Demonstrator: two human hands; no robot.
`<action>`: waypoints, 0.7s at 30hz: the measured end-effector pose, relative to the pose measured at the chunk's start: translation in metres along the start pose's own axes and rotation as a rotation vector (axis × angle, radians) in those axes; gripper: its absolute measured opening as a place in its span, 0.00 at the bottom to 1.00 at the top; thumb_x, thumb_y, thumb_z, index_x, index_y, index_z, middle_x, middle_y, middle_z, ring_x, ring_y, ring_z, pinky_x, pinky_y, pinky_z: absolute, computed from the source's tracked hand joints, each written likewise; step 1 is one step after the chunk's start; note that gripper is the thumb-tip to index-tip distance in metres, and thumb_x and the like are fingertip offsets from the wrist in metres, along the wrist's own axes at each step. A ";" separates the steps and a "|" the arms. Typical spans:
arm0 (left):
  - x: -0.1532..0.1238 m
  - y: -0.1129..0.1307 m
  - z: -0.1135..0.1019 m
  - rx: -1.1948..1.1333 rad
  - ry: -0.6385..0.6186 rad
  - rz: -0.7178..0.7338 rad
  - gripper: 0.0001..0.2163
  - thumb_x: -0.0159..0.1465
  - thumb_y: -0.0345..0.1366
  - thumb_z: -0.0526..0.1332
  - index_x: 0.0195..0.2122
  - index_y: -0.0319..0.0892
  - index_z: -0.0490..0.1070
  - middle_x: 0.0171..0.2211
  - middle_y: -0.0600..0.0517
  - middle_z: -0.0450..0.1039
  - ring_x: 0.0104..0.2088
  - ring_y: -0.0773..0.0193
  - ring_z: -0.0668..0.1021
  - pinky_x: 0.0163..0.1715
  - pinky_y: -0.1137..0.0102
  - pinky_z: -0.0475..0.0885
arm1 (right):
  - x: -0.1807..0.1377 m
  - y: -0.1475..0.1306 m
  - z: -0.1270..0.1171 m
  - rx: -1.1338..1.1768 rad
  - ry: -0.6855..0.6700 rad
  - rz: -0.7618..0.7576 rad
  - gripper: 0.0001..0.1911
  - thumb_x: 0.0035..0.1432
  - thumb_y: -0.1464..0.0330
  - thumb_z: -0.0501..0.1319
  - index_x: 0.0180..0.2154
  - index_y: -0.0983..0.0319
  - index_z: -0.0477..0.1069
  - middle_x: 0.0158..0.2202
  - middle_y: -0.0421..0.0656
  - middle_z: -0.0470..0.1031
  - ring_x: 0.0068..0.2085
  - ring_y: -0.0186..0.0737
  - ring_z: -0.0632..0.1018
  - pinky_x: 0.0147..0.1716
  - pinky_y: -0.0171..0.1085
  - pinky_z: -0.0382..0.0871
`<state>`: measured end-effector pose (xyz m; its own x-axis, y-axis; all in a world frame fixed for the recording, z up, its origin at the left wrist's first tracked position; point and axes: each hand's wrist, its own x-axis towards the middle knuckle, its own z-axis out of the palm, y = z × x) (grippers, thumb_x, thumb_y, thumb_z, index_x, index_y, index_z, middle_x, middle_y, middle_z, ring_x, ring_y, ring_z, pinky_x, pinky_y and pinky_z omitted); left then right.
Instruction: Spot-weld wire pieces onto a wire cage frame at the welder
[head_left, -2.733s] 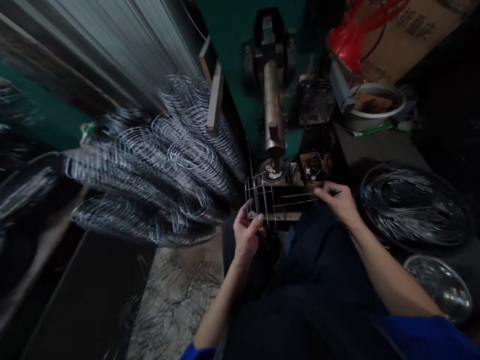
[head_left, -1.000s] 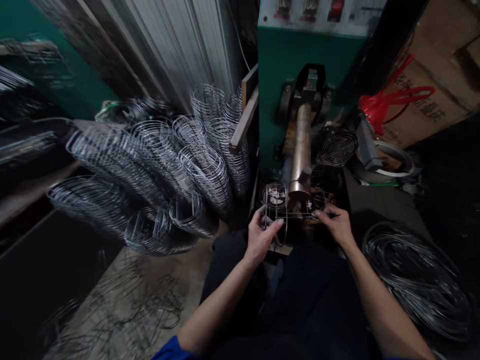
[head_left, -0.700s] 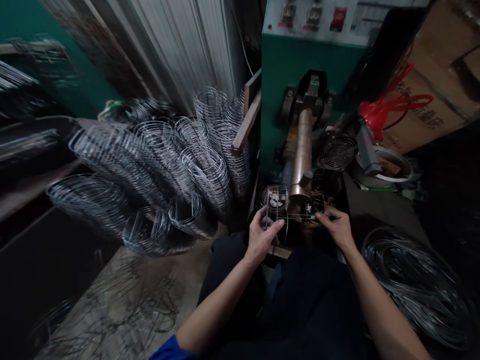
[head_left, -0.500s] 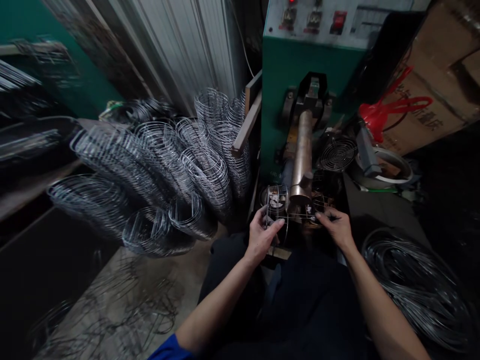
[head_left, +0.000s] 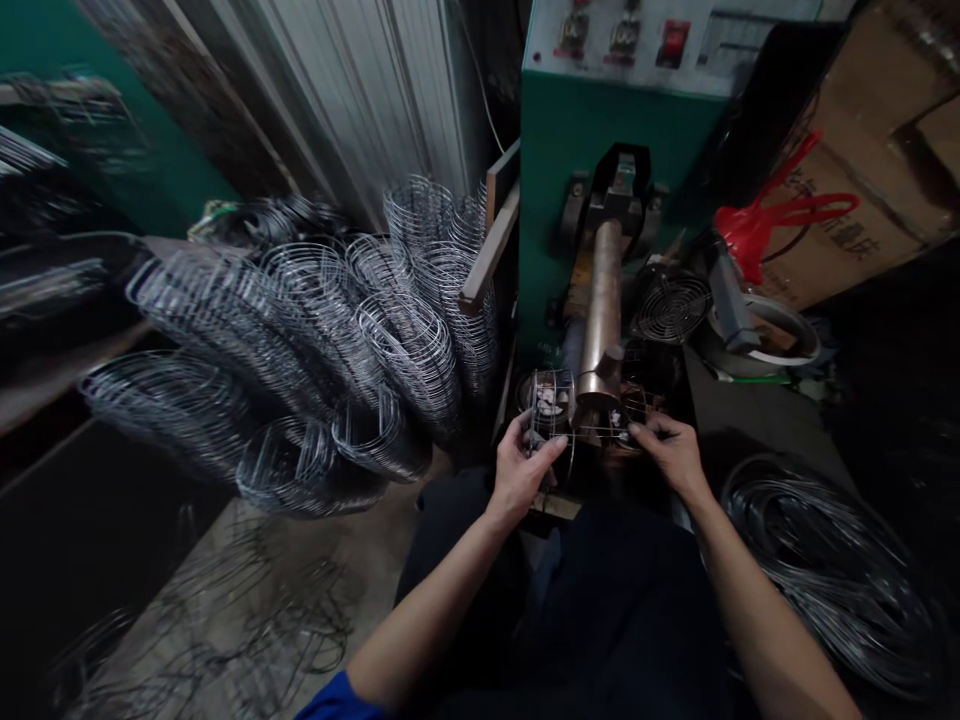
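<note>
Between my hands is a small wire frame of thin metal rods, held just below the front end of a thick metal cylinder. My left hand grips the frame's left part, thumb along the wire and fingers behind it. At the other end, my right hand pinches the wire between thumb and fingers. The cylinder juts out of a green machine towards me. Behind the wires, the frame's far side blends into dark clutter and is hard to make out.
Several stacks of bent wire loops stand to the left, beside a wooden bar. At right lie a coil of wire, a round pan, a red plastic bag and a cardboard box. Loose wires litter the floor.
My view has shifted slightly, so the surroundings sit a little further left. Both hands keep the same hold on the wire frame under the cylinder's end.
</note>
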<state>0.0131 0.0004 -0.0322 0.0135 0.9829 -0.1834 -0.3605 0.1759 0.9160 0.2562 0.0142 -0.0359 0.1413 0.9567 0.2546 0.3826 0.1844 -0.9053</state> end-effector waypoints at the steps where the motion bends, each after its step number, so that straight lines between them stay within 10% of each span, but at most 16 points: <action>1: 0.000 0.000 0.000 0.002 -0.002 0.000 0.37 0.50 0.48 0.75 0.57 0.38 0.65 0.24 0.63 0.62 0.14 0.75 0.66 0.12 0.76 0.66 | 0.000 0.000 0.000 0.005 0.002 0.004 0.29 0.53 0.50 0.69 0.18 0.61 0.59 0.20 0.36 0.56 0.25 0.35 0.58 0.26 0.35 0.51; 14: -0.004 0.011 -0.005 0.222 0.036 0.011 0.32 0.50 0.42 0.75 0.54 0.38 0.70 0.33 0.54 0.73 0.24 0.73 0.73 0.20 0.77 0.73 | -0.006 0.021 -0.018 -0.152 0.133 -0.083 0.20 0.63 0.51 0.63 0.31 0.61 0.71 0.32 0.41 0.71 0.36 0.42 0.72 0.38 0.36 0.65; 21: -0.009 0.004 -0.005 0.191 0.037 0.006 0.29 0.49 0.38 0.76 0.52 0.42 0.74 0.31 0.57 0.71 0.26 0.73 0.73 0.24 0.79 0.74 | -0.063 0.108 -0.127 -0.890 0.228 0.733 0.12 0.67 0.68 0.63 0.49 0.68 0.72 0.50 0.56 0.72 0.50 0.52 0.74 0.49 0.40 0.68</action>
<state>0.0074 -0.0082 -0.0289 -0.0233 0.9821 -0.1871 -0.1766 0.1802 0.9677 0.4043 -0.0546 -0.1064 0.7187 0.6892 -0.0921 0.6318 -0.7026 -0.3273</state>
